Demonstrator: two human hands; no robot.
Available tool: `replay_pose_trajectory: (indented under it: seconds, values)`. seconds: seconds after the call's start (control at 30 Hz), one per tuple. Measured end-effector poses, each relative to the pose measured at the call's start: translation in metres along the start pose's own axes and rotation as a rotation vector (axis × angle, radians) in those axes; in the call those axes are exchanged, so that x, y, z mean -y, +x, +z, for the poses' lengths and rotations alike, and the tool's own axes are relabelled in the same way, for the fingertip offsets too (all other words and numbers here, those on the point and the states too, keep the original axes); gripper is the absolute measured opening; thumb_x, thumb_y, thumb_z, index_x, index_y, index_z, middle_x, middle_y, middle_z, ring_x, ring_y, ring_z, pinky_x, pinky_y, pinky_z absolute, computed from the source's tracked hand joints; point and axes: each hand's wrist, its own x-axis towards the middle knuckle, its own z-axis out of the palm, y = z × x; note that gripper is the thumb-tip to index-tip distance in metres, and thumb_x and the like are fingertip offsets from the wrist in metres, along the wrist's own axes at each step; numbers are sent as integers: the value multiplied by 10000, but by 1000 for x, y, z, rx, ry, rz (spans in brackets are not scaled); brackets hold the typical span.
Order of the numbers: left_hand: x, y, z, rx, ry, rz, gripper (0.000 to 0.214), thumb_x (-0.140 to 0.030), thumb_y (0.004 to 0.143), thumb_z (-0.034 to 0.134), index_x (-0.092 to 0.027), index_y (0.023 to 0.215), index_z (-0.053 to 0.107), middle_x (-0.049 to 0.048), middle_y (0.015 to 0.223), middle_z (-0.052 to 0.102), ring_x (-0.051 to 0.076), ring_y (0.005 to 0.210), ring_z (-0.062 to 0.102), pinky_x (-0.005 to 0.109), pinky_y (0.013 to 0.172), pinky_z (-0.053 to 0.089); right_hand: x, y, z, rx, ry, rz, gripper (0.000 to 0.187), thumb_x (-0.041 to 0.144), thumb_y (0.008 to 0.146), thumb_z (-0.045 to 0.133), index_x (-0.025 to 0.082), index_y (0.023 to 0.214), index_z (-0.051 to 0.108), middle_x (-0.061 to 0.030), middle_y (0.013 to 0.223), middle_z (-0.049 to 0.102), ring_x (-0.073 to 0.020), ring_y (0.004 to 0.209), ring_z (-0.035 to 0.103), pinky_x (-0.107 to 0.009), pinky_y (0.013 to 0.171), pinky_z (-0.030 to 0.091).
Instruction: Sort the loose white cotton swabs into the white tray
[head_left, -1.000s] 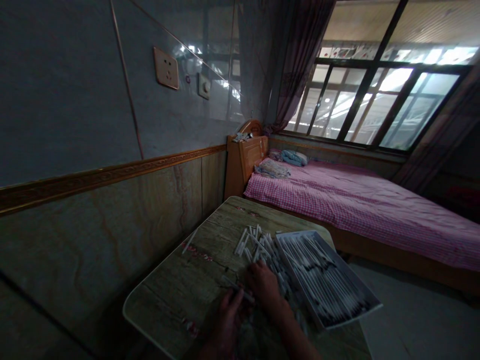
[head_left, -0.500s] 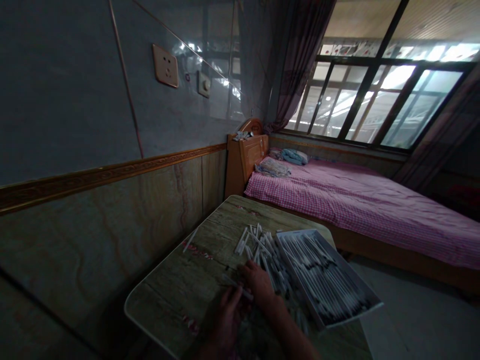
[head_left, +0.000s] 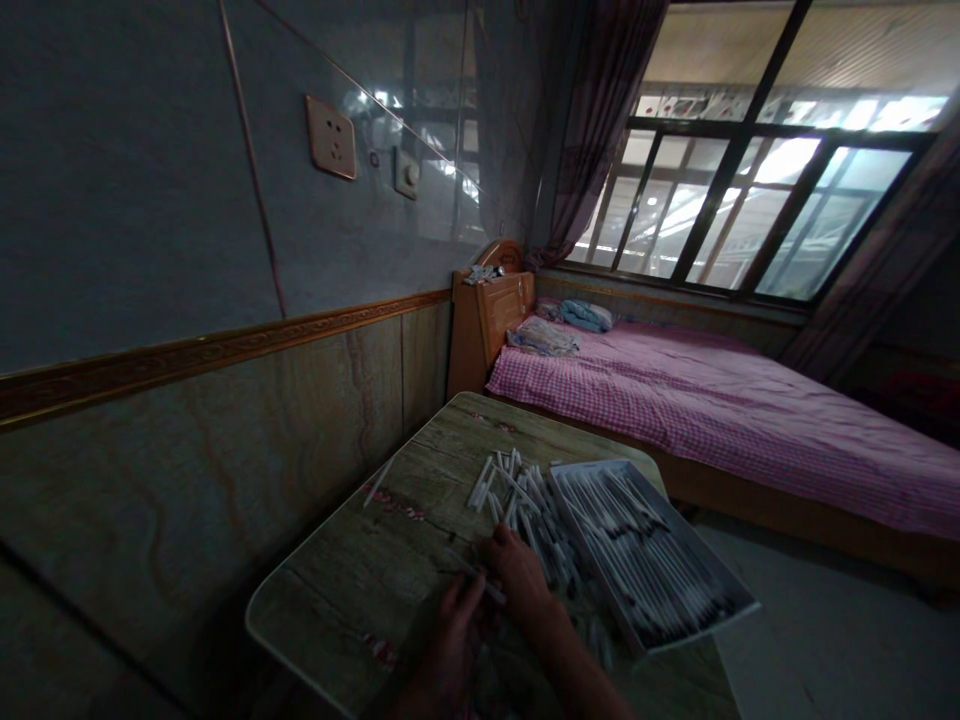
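My left hand (head_left: 455, 625) and my right hand (head_left: 520, 578) meet over a small wooden table (head_left: 360, 570). Both pinch a thin white stick (head_left: 474, 578) that runs between their fingertips. Just beyond my right hand lies a loose heap of white sticks (head_left: 525, 500). To the right of the heap sits a shallow grey tray (head_left: 731, 598) packed with rows of sticks. One lone stick (head_left: 379, 481) lies near the table's left edge. The light is dim and my fingers show only in part.
A tiled wall with a socket (head_left: 331, 138) runs close along the table's left. Behind the table stands a bed with a pink checked cover (head_left: 697, 400) and a wooden headboard (head_left: 489, 315). A large window (head_left: 742, 210) is at the far right, with bare floor (head_left: 840, 640) below it.
My hands stay together on the stick, shifting only slightly. The view has moved a little.
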Motion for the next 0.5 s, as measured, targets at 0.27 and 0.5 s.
replay_pose_trajectory:
  seconds: [0.27,0.5]
  values:
    - [0,1,2,34,23,15,351,-399,615,857,-185,823,674,32,782,749,198,738,706,273,650,502,1,-6,-2,5,-24,22,219,168,909,507,190,1030,689,-112,1112,652,-231,1037,618,-283,821,473]
    - [-2,-1,3,-1,42,3,416,-418,561,880,-170,827,677,30,758,738,192,713,696,276,639,500,-1,-9,-2,-15,43,-124,185,232,927,519,232,981,696,-56,1075,660,-197,1036,591,-251,844,443]
